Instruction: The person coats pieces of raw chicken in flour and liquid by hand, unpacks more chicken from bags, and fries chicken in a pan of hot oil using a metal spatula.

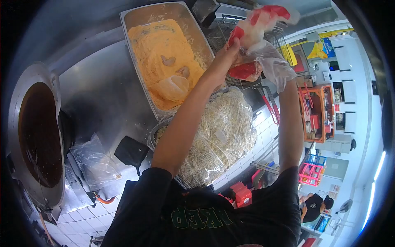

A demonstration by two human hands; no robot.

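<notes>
Above the far end of the counter, my left hand point(231, 51) is bare and closed around a red-and-white plastic bag point(267, 18). My right hand point(265, 55) wears a loose clear plastic glove and is against the same bag; its fingers are hidden. Beneath my left forearm is a deep metal tray point(128, 47) of orange-yellow breading flour point(158, 45). Pale pieces that look like raw chicken point(168, 61) lie in it, beside a flour-dusted clear plastic piece point(173, 86). Closer to me stands a container of pale, lumpy food under plastic wrap point(220, 136).
A large pan of dark oil point(39, 131) stands at the left. Near it lie a clear plastic bag point(94, 162) and a black pouch-like item point(131, 151). Wire fry baskets point(224, 39) with red handles point(271, 109) are behind my hands. Another person point(314, 208) is at the far right.
</notes>
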